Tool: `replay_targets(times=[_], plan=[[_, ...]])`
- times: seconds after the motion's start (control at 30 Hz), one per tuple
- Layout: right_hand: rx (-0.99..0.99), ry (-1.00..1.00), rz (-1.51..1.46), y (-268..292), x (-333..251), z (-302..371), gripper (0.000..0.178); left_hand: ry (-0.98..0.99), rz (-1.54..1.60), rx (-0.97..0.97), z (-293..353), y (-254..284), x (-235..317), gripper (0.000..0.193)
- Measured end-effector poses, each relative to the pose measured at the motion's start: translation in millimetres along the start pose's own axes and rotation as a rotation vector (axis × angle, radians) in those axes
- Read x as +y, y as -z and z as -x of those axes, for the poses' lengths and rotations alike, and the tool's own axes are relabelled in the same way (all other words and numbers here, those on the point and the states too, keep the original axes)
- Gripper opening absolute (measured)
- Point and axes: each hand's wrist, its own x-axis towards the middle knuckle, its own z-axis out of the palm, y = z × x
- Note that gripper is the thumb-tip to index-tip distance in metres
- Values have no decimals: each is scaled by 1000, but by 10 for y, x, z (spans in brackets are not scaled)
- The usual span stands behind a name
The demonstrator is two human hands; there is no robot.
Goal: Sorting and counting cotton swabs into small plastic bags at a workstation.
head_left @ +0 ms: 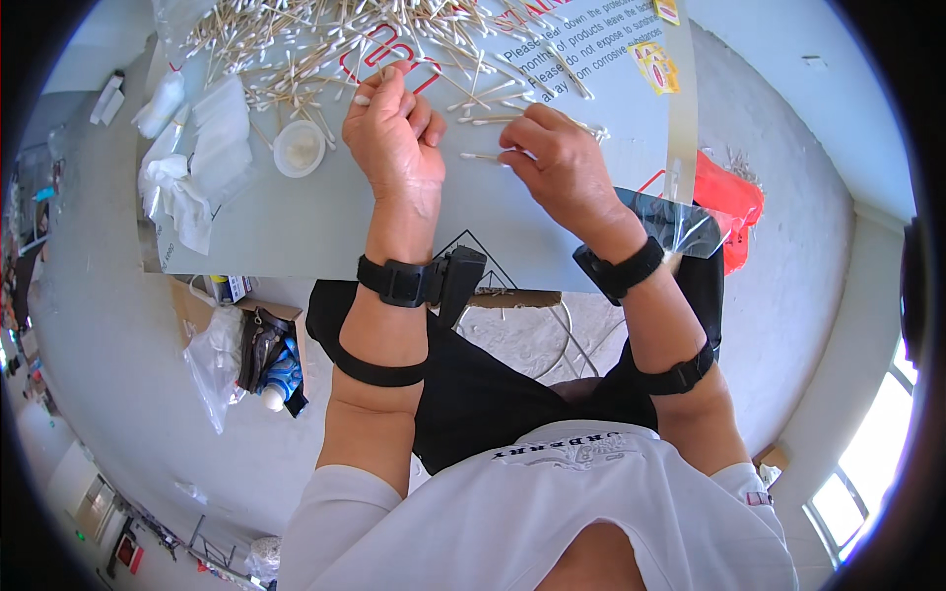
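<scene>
A large heap of cotton swabs [315, 34] with white tips and pale sticks spreads over the far side of the grey table [473, 217]. My left hand [399, 143] is raised at the near edge of the heap, palm up with fingers curled in; whatever they may hold is hidden. To its right, my right hand [562, 163] is closed in a pinch, low over the tabletop. A single cotton swab [483, 156] sticks out leftward from its thumb and fingertips. Several loose swabs [493, 120] lie just beyond that hand.
Left of my left hand stands a small round white dish [299, 149], beside white plastic packaging [222, 133]. Yellow packets [654, 67] lie at the far right. A red bag [724, 207] hangs by the right edge. Below on the left is a cardboard box [286, 313] with belongings.
</scene>
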Motion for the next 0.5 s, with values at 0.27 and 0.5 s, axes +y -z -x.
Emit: replay_targets(times=[0.27,0.5], plan=[[-32,-40,24,-41,57,-136,7,3,8,-6,4,-19,4,12],[-39,-494,-828,191,-20,-173,13,111,-33,-112,37,-34,14,9]])
